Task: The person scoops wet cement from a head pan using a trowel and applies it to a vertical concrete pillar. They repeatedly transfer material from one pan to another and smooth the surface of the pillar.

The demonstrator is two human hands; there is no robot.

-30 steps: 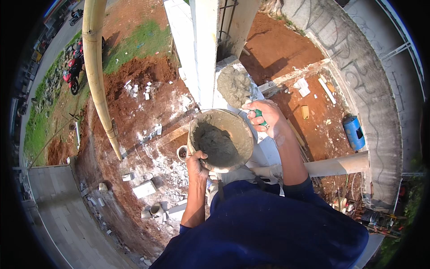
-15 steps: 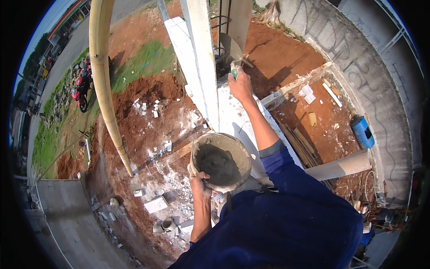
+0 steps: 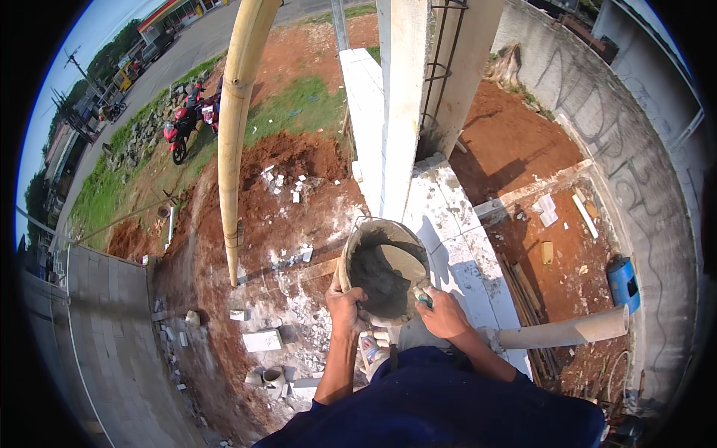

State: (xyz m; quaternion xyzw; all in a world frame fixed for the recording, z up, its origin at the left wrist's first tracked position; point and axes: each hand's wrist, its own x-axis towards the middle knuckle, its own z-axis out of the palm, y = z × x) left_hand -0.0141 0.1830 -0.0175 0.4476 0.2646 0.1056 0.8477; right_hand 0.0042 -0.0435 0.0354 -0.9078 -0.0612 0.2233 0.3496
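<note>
In front of my body is a round bucket [image 3: 344,263] with grey wet mortar [image 3: 367,279] inside. My left hand [image 3: 346,309] grips its near left rim, the thumb over the edge. My right hand [image 3: 447,316] is closed around the green handle of a trowel [image 3: 403,261]. The trowel's broad grey blade dips into the bucket, against the mortar. Just beyond and to the right runs a white block wall [image 3: 464,254], its top spotted with mortar. At its far end stands a pale column form [image 3: 405,89] beside dark rebar [image 3: 436,73].
A thick bamboo pole [image 3: 233,142] leans at the left. To the right, a pale round beam [image 3: 571,328] juts out near a blue drum [image 3: 621,282]. Broken white blocks [image 3: 262,340] lie on the reddish ground, and a grey wall [image 3: 635,149] curves along the right.
My right hand has come back from the foot of the column to the bucket, bringing the trowel blade into it. My left hand still holds the bucket; the view has shifted.
</note>
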